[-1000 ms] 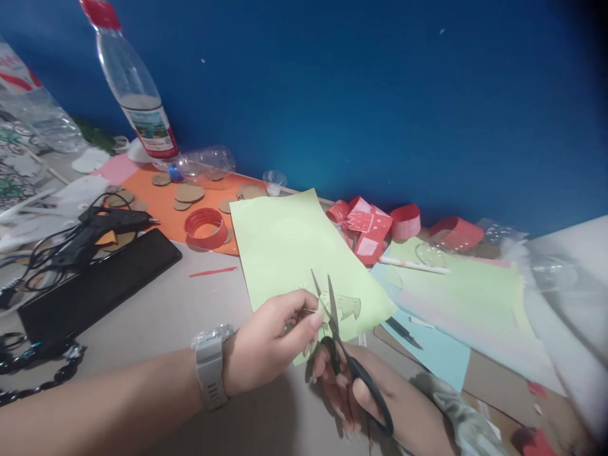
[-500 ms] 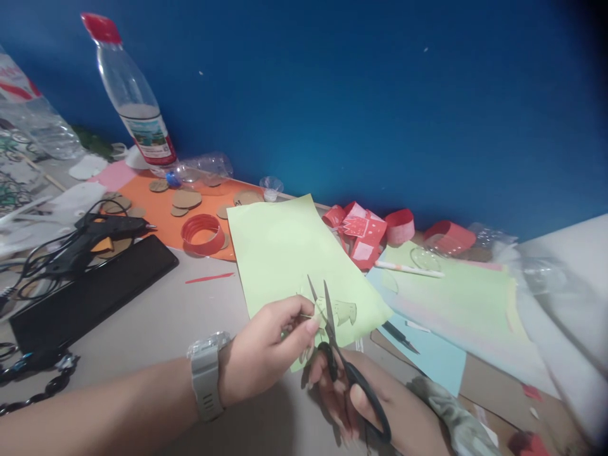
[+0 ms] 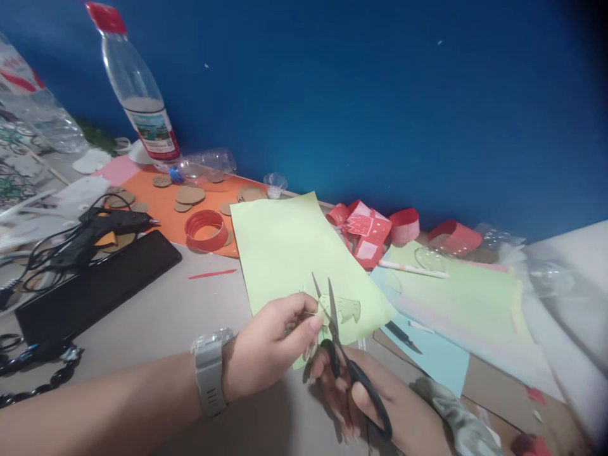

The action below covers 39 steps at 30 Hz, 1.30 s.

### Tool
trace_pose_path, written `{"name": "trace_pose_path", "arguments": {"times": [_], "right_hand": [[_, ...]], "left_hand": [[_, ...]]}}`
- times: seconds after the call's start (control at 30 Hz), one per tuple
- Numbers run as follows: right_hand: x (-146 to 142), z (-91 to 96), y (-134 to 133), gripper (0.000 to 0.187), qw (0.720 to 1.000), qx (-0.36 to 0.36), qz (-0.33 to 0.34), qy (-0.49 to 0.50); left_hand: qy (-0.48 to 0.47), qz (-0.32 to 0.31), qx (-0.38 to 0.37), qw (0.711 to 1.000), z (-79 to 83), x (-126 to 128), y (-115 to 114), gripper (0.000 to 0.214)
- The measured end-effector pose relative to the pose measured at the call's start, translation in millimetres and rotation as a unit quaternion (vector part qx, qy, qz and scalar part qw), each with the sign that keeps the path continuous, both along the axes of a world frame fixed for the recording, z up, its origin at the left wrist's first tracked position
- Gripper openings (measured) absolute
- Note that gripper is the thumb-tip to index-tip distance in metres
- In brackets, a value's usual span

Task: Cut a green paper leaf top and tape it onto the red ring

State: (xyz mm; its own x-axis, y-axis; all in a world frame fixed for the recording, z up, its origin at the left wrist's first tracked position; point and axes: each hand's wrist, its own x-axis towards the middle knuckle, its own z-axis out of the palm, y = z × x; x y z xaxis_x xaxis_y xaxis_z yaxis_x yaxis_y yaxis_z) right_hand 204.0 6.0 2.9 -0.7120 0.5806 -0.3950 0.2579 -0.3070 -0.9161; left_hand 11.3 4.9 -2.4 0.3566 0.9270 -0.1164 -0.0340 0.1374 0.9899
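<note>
My left hand (image 3: 280,335), with a grey watch (image 3: 209,373) at the wrist, pinches a small piece of light green paper (image 3: 325,316). Black-handled scissors (image 3: 368,392) are in my right hand (image 3: 346,386), thumb and fingers through the loops. Their blades stand apart, pointing away from me, right at the small piece. Beneath lies a large light green sheet (image 3: 280,247), partly covered by my hands. A pencil-like drawing (image 3: 350,309) shows just right of the blades. Whether the small piece is separate from the sheet, I cannot tell.
To the left are a black glue gun (image 3: 109,221), a black flat case (image 3: 104,285) and a red paper ring (image 3: 206,230). An upright bottle (image 3: 147,107) stands behind. Red paper loops (image 3: 365,228), a craft knife (image 3: 403,337) and a blue sheet (image 3: 441,367) lie right.
The view has shifted slightly, so most things appear a little farther right. Both hands keep nearly the same pose, with the scissor blades still apart at the paper.
</note>
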Motion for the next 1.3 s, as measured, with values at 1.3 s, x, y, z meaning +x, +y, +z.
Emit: {"name": "trace_pose_path", "arguments": {"times": [1.3], "right_hand": [[1.6, -8.4, -3.0, 0.059, 0.999, 0.01, -0.018, 0.038]], "left_hand": [[0.0, -0.001, 0.013, 1.0, 1.5, -0.2, -0.9, 0.024]]}}
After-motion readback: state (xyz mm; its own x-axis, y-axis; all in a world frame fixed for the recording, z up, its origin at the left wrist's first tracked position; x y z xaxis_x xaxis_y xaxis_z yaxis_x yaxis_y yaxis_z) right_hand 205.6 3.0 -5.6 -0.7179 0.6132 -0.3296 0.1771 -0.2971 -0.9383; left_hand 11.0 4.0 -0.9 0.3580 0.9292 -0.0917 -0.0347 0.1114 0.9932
